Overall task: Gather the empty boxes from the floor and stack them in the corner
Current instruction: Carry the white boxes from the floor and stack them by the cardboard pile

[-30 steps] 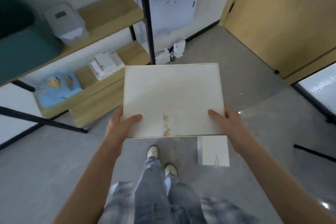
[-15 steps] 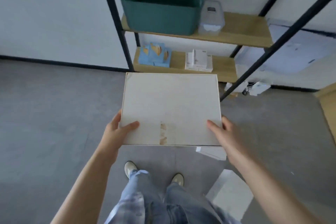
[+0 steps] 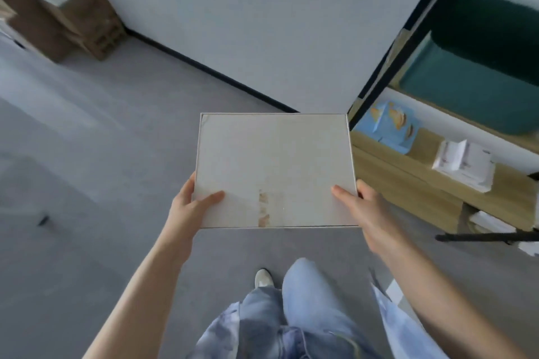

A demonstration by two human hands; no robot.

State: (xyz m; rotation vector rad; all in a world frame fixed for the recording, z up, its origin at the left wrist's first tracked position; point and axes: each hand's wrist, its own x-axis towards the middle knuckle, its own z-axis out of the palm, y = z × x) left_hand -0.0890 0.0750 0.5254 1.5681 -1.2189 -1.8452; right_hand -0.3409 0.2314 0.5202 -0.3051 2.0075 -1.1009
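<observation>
Grey matte floor [image 3: 102, 154] under your hands, pale wall [image 3: 262, 23] ahead, wood shelf [image 3: 408, 183] to the right w/ teal bin [image 3: 472, 90]. Left hand [image 3: 191, 208] and right hand [image 3: 363, 207] both grip the flat white cardboard box [image 3: 275, 169], thumbs on top.

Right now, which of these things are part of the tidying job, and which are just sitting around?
Part of the job:
white box, gripped by left hand and right hand

Just sitting around:
green bin
blue packet
small white boxes on the shelf
</observation>
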